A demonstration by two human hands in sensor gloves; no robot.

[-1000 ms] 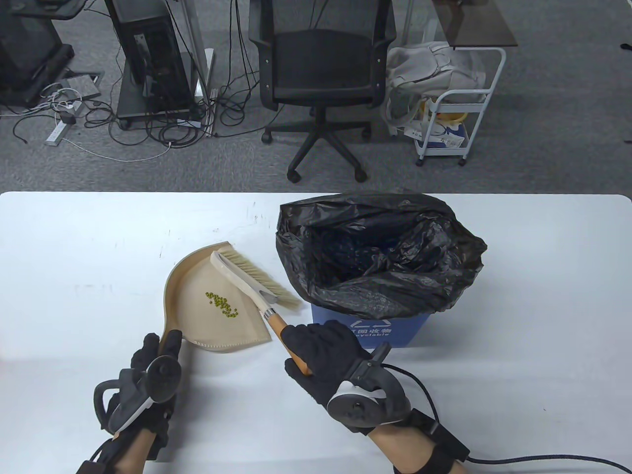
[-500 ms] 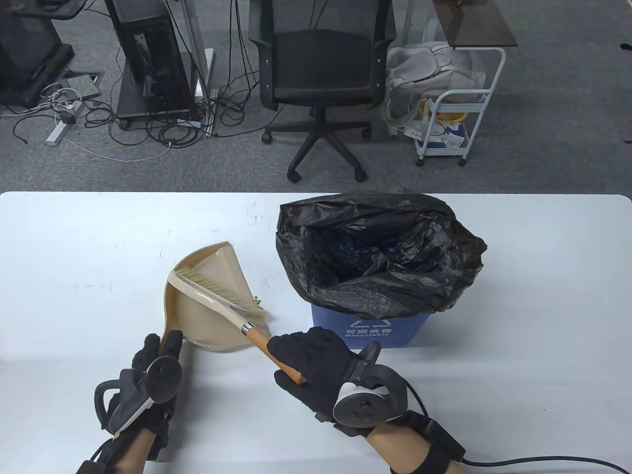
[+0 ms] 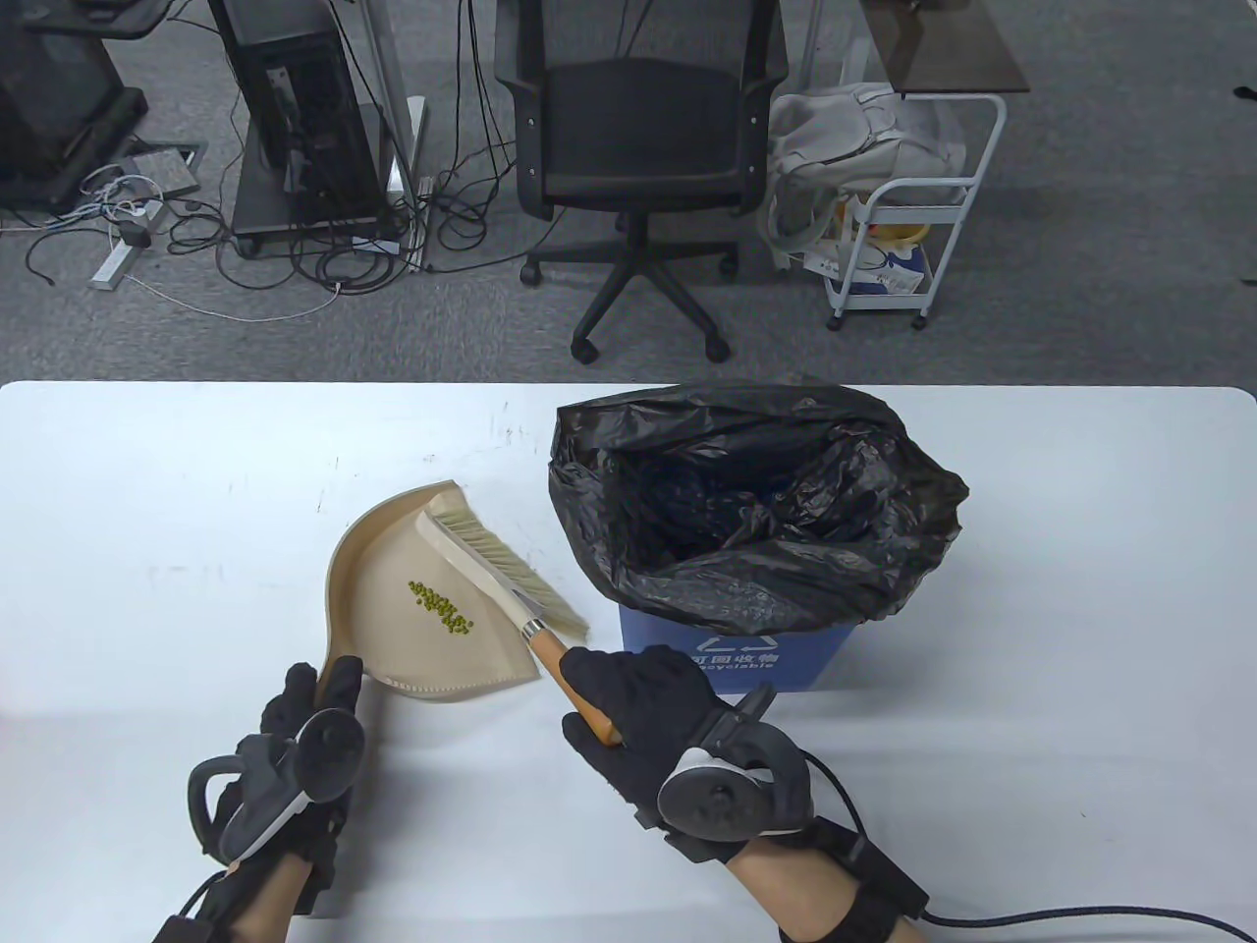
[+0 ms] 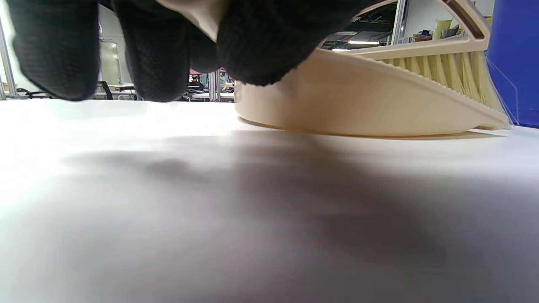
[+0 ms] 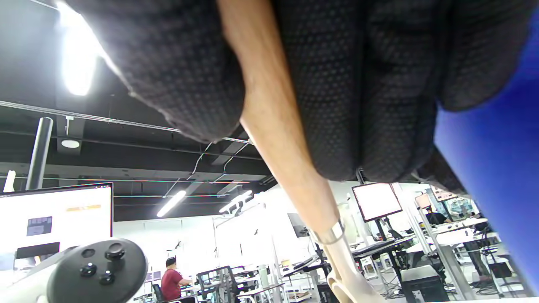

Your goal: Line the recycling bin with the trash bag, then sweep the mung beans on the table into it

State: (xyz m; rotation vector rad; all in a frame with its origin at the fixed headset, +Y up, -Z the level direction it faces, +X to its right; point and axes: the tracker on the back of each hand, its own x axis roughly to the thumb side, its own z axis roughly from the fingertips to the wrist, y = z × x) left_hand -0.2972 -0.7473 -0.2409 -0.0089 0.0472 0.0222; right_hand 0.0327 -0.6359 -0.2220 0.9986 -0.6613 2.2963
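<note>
A beige dustpan lies on the white table, with a small heap of green mung beans inside it. My left hand holds the pan's handle at its near corner; the pan's side shows in the left wrist view below my fingers. My right hand grips the wooden handle of the brush. Its bristles lie along the pan's right edge. To the right stands the blue recycling bin, lined with the black trash bag, whose mouth is wide open.
The bin stands close beside the dustpan and my right hand. A cable runs from my right wrist off the right edge. Beyond the table's far edge are an office chair and a white cart.
Half a second ago the brush lay across the middle of the pan and hid the beans. It has swung back to the pan's right edge, and the heap shows again. My left hand has not moved.
</note>
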